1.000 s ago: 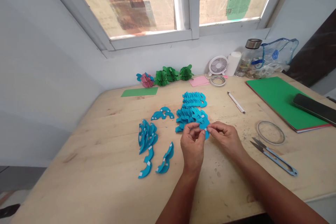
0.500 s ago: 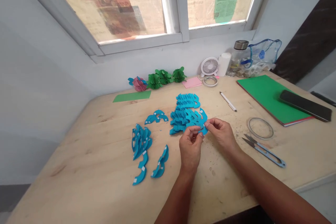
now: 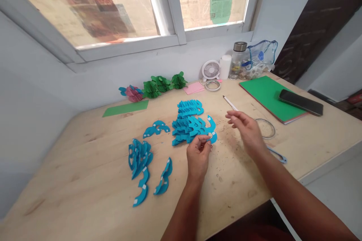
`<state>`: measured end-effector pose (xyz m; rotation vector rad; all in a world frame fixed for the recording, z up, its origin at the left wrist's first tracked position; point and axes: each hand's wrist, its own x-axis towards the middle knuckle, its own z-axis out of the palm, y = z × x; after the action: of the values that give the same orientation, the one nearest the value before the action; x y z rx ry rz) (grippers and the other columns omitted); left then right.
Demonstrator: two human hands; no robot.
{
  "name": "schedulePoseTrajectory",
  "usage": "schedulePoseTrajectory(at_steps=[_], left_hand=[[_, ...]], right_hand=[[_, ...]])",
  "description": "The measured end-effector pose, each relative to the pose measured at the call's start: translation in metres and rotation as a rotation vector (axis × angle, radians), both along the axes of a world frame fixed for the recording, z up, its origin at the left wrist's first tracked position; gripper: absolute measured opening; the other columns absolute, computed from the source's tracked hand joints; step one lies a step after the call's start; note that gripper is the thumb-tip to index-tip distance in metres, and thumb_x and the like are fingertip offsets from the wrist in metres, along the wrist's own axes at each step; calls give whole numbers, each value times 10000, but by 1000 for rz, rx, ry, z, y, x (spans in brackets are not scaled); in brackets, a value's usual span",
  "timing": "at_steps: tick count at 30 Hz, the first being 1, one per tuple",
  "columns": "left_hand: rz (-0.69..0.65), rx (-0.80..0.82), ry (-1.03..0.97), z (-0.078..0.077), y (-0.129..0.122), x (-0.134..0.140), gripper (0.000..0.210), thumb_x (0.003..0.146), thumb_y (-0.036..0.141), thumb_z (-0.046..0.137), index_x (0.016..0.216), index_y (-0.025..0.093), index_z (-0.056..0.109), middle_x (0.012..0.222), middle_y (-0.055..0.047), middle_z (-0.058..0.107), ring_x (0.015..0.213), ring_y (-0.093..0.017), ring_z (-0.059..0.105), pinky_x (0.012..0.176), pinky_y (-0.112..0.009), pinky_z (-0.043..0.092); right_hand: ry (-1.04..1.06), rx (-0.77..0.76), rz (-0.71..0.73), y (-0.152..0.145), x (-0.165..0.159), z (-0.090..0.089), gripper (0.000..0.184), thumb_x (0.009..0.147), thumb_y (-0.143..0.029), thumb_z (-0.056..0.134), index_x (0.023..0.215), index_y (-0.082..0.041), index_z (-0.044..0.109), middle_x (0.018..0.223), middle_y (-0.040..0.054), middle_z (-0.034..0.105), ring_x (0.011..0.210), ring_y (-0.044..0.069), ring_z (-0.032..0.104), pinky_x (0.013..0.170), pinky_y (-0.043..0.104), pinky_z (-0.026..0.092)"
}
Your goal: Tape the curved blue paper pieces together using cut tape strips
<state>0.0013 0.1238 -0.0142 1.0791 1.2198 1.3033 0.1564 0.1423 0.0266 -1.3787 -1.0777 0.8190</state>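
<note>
My left hand point(image 3: 198, 158) is closed in a pinch beside a scalloped blue paper piece point(image 3: 213, 138) with white tape squares. A small pale bit shows at its fingertips; whether it also grips the paper is hidden. My right hand point(image 3: 246, 130) hovers over the table to the right, fingers loosely stretched, nothing visible in them. Against the left fingertips lies a fanned stack of blue cut-paper pieces point(image 3: 182, 130), with another blue stack point(image 3: 190, 108) behind. Further left are a taped blue fan point(image 3: 140, 156), a curved piece point(image 3: 164, 179) and an arched piece point(image 3: 156, 128).
Thread snips point(image 3: 278, 156) and a tape ring point(image 3: 273, 130) lie partly behind my right hand. A pen point(image 3: 230, 102), green folder point(image 3: 263, 90) and phone point(image 3: 301, 102) are beyond. Along the wall stand green paper shapes point(image 3: 162, 84), a small fan point(image 3: 210, 70) and a bottle point(image 3: 236, 62).
My right hand has left the blue paper and moved right and up. My left hand stays pinched at the paper. The view has swung to the right.
</note>
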Motion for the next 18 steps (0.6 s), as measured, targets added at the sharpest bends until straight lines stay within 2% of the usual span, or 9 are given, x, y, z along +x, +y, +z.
schedulePoseTrajectory(at_steps=[2,4,7,10,14,18], left_hand=[[-41,2,18,-2,-1,2,111,696,205,611,787,164,661,715,-33,687,654,-158,650,581,-250,510],[-83,5,44,-3,-2,3,115,703,188,594,791,165,664,731,-37,691,690,-165,657,602,-253,508],[-143,13,99,-5,-4,5,126,707,147,567,780,164,669,703,-33,685,703,-170,655,621,-256,498],[-191,27,169,-6,-5,7,149,715,125,541,771,161,673,700,-31,690,664,-161,639,606,-251,479],[-218,54,283,-8,-7,7,159,738,141,530,766,166,684,704,-28,698,588,-146,596,564,-248,440],[-221,97,384,-4,-8,5,175,711,98,536,715,186,687,716,-22,688,619,-155,591,590,-259,428]], right_hand=[[-184,16,-15,-11,28,5,259,793,-376,576,926,-181,681,941,80,723,848,210,646,753,334,480],[-449,-7,-66,-23,60,2,245,796,-385,576,884,-188,691,908,75,723,834,226,646,740,343,476],[-878,-73,-78,-38,100,-13,264,805,-407,545,853,-194,693,917,82,717,862,269,634,747,383,458],[-1209,-103,-37,-46,121,-30,277,800,-432,541,799,-204,699,873,94,713,872,312,604,727,414,423],[-1329,-109,45,-44,121,-38,267,839,-377,499,725,-225,685,773,79,695,774,275,585,668,383,384],[-1228,-58,7,-46,112,-28,244,847,-323,465,720,-213,641,748,73,679,754,261,582,667,371,387]])
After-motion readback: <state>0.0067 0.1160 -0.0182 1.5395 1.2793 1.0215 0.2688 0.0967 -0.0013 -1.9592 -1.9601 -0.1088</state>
